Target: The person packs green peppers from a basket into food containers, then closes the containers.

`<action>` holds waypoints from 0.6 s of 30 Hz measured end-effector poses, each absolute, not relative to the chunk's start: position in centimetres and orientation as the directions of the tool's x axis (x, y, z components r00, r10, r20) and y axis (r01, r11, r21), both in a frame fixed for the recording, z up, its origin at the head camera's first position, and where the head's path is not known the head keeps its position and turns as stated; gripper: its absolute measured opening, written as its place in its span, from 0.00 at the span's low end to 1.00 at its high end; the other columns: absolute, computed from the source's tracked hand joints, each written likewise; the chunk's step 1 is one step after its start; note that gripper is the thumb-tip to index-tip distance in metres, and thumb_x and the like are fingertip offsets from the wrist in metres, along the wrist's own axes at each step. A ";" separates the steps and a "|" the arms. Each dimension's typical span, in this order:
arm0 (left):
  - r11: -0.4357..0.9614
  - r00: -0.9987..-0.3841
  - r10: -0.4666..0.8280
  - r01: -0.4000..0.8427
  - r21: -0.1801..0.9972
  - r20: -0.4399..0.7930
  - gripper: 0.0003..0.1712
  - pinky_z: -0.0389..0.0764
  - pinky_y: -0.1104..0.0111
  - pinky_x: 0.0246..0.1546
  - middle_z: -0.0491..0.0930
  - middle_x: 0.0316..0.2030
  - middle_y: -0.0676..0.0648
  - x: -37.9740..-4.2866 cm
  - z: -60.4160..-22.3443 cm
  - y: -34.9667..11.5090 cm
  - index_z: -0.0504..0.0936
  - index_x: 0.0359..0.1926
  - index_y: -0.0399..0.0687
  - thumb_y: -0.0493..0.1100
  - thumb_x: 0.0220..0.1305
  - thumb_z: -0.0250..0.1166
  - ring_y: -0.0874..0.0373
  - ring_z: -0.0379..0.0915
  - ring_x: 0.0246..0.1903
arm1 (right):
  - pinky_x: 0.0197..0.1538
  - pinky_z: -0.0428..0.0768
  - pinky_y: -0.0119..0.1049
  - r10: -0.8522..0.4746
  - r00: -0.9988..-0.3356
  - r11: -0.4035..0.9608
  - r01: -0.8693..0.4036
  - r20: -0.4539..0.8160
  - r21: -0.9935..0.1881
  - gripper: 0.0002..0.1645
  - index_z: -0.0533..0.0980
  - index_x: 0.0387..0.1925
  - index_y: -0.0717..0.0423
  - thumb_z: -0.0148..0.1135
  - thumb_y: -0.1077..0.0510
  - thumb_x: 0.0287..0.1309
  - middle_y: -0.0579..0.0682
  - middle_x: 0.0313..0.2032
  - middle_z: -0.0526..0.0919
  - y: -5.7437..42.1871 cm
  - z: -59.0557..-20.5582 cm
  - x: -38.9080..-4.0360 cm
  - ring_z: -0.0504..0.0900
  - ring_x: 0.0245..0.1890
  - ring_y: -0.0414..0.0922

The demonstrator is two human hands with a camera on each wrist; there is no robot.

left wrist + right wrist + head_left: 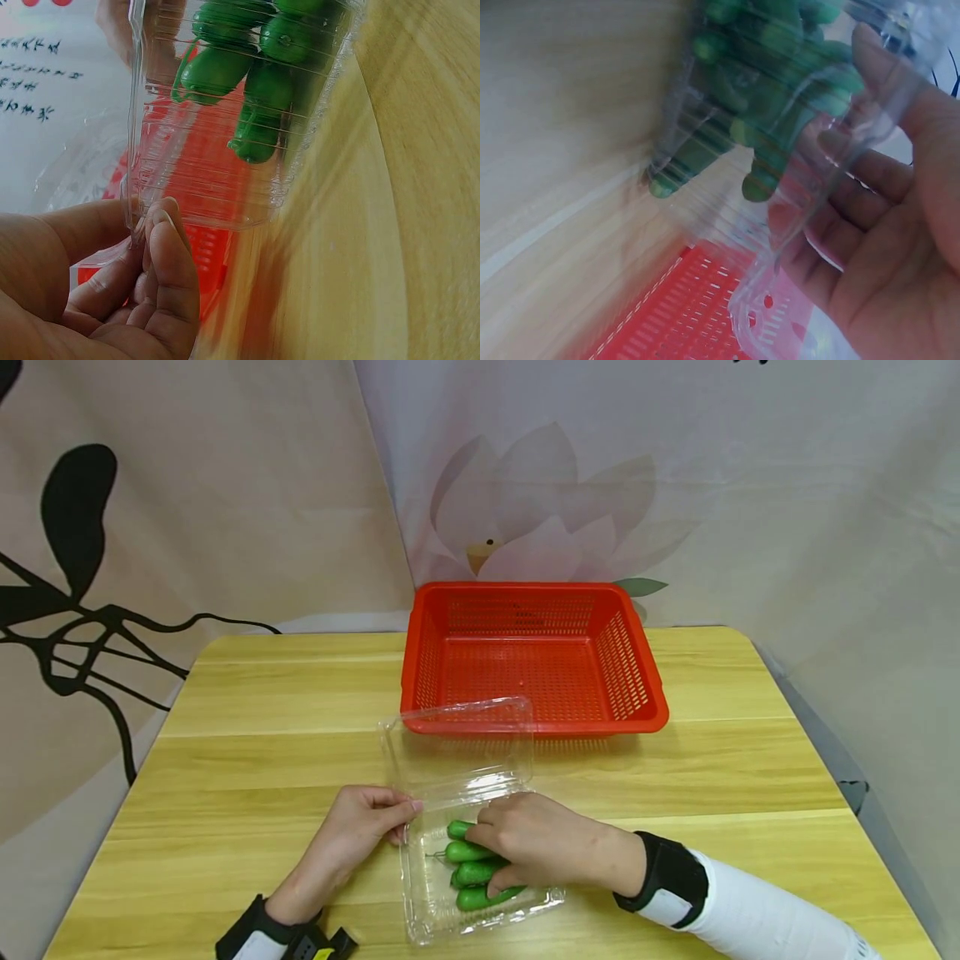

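A clear plastic clamshell box [427,922] lies on the table with its lid [457,752] folded back. Several small green cucumbers [468,872] lie side by side in its base, some with a thin stem. My left hand [367,822] pinches the box's left edge near the hinge between thumb and fingertips, as the left wrist view also shows on the box rim [135,150]. Over the box, my right hand [528,839] curls its fingers and thumb around the right ends of the cucumbers. Those ends are hidden under the hand. The right wrist view is blurred.
A red perforated plastic basket [637,722] stands behind the box, at the back of the wooden table [247,760]. The box lid overlaps the basket's front rim in the head view. A printed cloth [262,485] hangs behind the table.
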State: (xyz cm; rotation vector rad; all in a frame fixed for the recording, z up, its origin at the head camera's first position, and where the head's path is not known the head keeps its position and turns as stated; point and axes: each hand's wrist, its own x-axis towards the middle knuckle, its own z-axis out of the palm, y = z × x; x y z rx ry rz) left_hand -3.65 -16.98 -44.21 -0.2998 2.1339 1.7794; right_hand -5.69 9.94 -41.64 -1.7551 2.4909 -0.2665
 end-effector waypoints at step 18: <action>0.184 -0.918 0.071 -0.372 0.910 -0.390 0.10 0.79 0.71 0.25 0.80 0.22 0.47 -3.6 -44.1 -17.0 0.88 0.37 0.29 0.36 0.65 0.74 0.60 0.74 0.21 | 0.44 0.82 0.30 -0.854 -0.425 0.346 -0.894 0.299 -0.284 0.13 0.84 0.42 0.50 0.72 0.46 0.67 0.41 0.37 0.84 12.3 -40.3 -7.1 0.81 0.37 0.35</action>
